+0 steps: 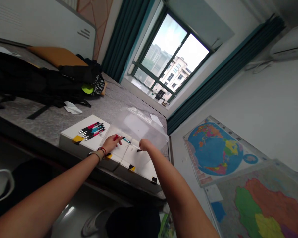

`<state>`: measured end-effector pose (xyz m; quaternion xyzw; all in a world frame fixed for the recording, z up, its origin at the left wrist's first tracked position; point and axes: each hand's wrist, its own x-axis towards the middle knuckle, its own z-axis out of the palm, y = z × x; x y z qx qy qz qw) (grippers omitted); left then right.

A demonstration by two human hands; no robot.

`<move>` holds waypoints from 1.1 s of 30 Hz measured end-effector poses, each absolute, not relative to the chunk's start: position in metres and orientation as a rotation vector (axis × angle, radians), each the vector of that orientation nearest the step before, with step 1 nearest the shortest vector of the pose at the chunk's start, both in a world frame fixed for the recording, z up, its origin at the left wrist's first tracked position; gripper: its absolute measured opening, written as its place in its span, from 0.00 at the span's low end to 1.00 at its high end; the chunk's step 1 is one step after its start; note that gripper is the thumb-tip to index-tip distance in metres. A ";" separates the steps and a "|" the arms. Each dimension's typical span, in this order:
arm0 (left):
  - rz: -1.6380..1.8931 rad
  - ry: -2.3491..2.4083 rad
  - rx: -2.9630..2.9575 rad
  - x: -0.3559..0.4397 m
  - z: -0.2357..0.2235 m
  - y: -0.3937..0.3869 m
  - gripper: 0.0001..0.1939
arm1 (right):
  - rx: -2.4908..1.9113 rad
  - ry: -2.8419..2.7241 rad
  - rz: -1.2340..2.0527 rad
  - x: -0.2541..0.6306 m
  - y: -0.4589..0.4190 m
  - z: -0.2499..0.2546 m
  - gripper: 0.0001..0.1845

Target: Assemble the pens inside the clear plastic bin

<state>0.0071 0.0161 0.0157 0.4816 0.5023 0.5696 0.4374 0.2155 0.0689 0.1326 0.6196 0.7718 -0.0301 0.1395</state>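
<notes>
Near the bench's (111, 99) front edge, a blue pen (126, 140) slants between the left hand (110, 144), nearer and holding a red pen (116, 137), and the curled right hand (146, 144), contents unclear.

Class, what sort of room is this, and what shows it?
Probably a classroom or study room: a world map on the wall, pens on a white box, and a black bag.
</notes>
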 end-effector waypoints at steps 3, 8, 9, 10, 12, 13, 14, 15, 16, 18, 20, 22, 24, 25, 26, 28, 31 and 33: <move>1.408 1.242 1.194 0.006 0.017 0.015 0.25 | 1.581 2.151 0.018 0.210 0.068 0.128 0.16; 1.429 1.236 1.194 0.005 0.019 0.013 0.24 | 1.532 2.158 0.040 0.209 0.059 0.112 0.14; 1.433 1.227 1.193 0.006 0.019 0.013 0.23 | 1.531 2.166 0.046 0.210 0.057 0.108 0.14; 1.432 1.216 1.190 0.006 0.020 0.013 0.23 | 1.533 2.176 0.056 0.211 0.056 0.106 0.14; 1.431 1.191 1.169 0.007 0.020 0.013 0.23 | 1.540 2.201 0.080 0.213 0.052 0.102 0.15; 1.429 1.181 1.157 0.007 0.020 0.014 0.23 | 1.546 2.217 0.092 0.214 0.050 0.101 0.15; 1.428 1.174 1.146 0.007 0.019 0.014 0.24 | 1.551 2.234 0.102 0.214 0.048 0.101 0.15; 1.427 1.168 1.137 0.008 0.019 0.014 0.24 | 1.552 2.251 0.109 0.214 0.047 0.101 0.15; 1.427 1.165 1.133 0.008 0.018 0.015 0.24 | 1.553 2.269 0.114 0.214 0.045 0.101 0.14; 1.432 1.164 1.136 0.008 0.016 0.015 0.24 | 1.572 2.307 0.111 0.213 0.042 0.104 0.14; 1.442 1.172 1.144 0.009 0.015 0.015 0.24 | 1.613 2.346 0.090 0.211 0.042 0.110 0.14; 1.444 1.180 1.146 0.009 0.015 0.015 0.23 | 1.662 2.376 0.059 0.211 0.043 0.117 0.15; 1.440 1.187 1.143 0.009 0.014 0.016 0.23 | 1.697 2.371 0.042 0.212 0.046 0.124 0.15; 1.436 1.190 1.144 0.009 0.014 0.016 0.23 | 1.708 2.358 0.045 0.214 0.048 0.128 0.15; 1.434 1.193 1.149 0.009 0.014 0.016 0.23 | 1.713 2.341 0.053 0.215 0.049 0.130 0.15; 1.435 1.202 1.157 0.008 0.013 0.017 0.24 | 1.704 2.317 0.058 0.218 0.052 0.131 0.14; 1.448 1.181 1.150 0.008 0.012 0.017 0.24 | 1.688 2.335 -0.002 0.218 0.053 0.125 0.11; 1.459 1.170 1.147 0.008 0.012 0.017 0.24 | 1.695 2.401 -0.053 0.211 0.053 0.115 0.09</move>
